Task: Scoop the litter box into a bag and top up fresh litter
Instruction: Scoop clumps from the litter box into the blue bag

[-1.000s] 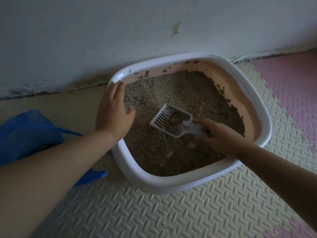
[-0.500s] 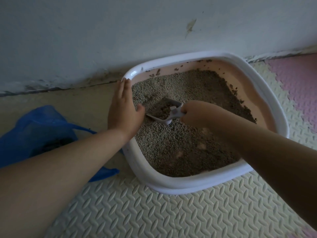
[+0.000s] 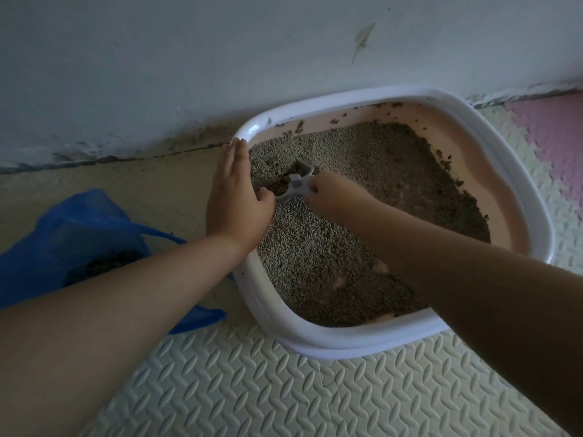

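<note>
A white litter box [image 3: 315,343] with a pink inner wall sits against the wall, holding grey-brown litter [image 3: 347,247]. My left hand [image 3: 235,197] rests flat on the box's left rim, fingers straight, thumb inside the box. My right hand [image 3: 331,192] grips the handle of a white plastic scoop [image 3: 298,184], whose head points into the litter near the left wall and is partly hidden by my left hand. A blue plastic bag [image 3: 79,234] lies open on the floor to the left, with dark litter inside it.
The painted wall [image 3: 220,58] runs right behind the box, with a dirty seam at the floor. Cream foam mat tiles [image 3: 284,389] cover the near floor and a pink tile [image 3: 555,130] lies at the far right.
My right hand has carried the scoop from the middle of the box to its left side, close to my left hand. The scoop has tipped with its head down into the litter.
</note>
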`<state>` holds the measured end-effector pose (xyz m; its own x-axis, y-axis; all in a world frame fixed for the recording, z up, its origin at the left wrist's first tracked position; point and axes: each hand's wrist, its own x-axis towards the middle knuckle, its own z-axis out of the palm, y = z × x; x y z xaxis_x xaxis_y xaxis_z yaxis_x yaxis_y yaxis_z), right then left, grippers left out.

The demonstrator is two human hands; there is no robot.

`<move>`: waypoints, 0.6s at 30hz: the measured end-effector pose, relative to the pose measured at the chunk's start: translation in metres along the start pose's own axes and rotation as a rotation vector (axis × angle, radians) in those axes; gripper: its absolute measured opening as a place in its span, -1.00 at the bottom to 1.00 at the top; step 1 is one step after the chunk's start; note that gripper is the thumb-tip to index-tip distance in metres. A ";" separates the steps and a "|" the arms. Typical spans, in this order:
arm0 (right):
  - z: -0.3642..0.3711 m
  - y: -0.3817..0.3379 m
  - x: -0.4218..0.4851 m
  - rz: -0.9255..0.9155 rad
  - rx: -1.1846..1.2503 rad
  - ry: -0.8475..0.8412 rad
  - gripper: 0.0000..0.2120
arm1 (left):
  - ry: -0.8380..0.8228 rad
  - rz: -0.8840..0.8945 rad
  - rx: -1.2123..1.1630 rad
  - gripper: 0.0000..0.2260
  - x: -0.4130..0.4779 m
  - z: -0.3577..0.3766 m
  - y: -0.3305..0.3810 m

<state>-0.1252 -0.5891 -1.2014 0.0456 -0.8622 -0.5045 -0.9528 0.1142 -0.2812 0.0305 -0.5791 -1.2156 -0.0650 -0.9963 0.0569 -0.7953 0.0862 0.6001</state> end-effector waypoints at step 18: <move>0.038 0.063 -0.043 -0.123 0.363 0.184 -0.53 | -0.018 -0.009 -0.010 -0.40 0.000 -0.002 0.000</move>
<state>-0.1757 -0.5259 -1.2280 0.0665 -0.9502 -0.3043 -0.7744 0.1432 -0.6162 0.0316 -0.5789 -1.2140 -0.0687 -0.9969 0.0378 -0.7900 0.0775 0.6082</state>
